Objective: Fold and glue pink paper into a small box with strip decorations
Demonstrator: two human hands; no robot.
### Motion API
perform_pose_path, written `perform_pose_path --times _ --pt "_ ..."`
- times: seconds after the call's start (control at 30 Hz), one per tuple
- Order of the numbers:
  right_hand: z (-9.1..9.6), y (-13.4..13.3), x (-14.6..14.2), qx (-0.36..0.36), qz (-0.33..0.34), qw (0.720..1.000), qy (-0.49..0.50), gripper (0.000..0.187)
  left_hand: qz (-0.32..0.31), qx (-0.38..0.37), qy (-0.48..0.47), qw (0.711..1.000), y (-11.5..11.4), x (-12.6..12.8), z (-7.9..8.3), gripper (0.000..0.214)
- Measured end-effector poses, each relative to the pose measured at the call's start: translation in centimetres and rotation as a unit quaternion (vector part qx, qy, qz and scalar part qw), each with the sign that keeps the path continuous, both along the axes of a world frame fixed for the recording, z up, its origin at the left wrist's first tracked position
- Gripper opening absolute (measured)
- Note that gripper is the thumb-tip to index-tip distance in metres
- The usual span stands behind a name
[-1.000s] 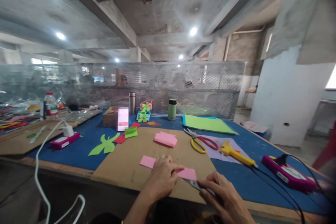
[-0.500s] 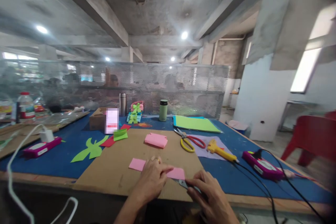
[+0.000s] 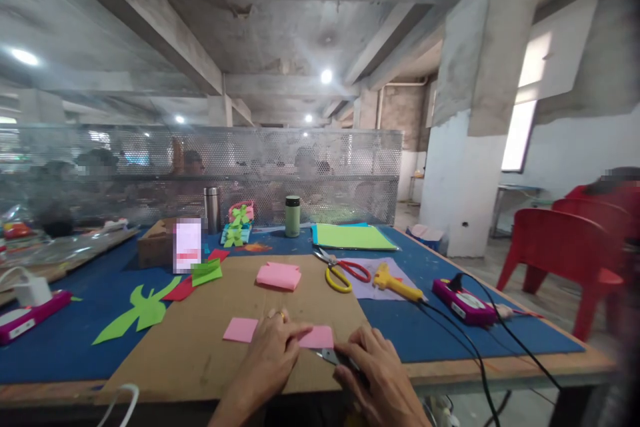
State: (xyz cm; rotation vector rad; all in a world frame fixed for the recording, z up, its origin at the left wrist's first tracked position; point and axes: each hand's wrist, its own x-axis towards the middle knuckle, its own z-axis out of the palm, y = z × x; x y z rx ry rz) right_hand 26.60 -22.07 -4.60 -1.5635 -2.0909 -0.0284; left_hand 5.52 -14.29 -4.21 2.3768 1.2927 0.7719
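A pink foam-like strip [image 3: 316, 337] lies flat on a brown cardboard sheet [image 3: 185, 340]. My left hand [image 3: 267, 350] rests across its middle, hiding that part, index finger stretched along the strip towards its right end. My right hand [image 3: 373, 363] is closed round a grey-handled craft knife [image 3: 327, 355]; most of the handle is hidden in the fingers. Its blade points left, just below the strip's near edge, and I cannot tell whether they touch. Further back on the cardboard sits a folded pink piece [image 3: 279, 275].
Scissors [image 3: 340, 273] and a yellow glue gun [image 3: 397, 283] lie on the right, the gun's cord trailing off the table. Green sheets [image 3: 353, 237], a green bottle [image 3: 293, 217] and a steel flask [image 3: 213, 210] stand behind. Green cut-outs [image 3: 137, 310] and purple power strips [image 3: 465, 303] flank the cardboard.
The whole view has swung to the right, so the table's things sit further left in it. Both hands keep nearly the same pose at the pink strip.
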Motion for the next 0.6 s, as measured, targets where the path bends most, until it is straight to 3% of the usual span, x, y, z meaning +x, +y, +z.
perform_pose_path --times 0.33,0.6 --pt "-2.1 0.8 0.1 0.081 0.040 0.996 0.009 0.014 -0.009 0.008 -0.011 1.000 0.2 -0.1 -0.4 0.045" --pt "-1.5 0.5 -0.1 0.070 0.039 0.997 -0.007 0.011 -0.009 0.015 -0.005 1.000 0.3 -0.1 -0.6 0.044"
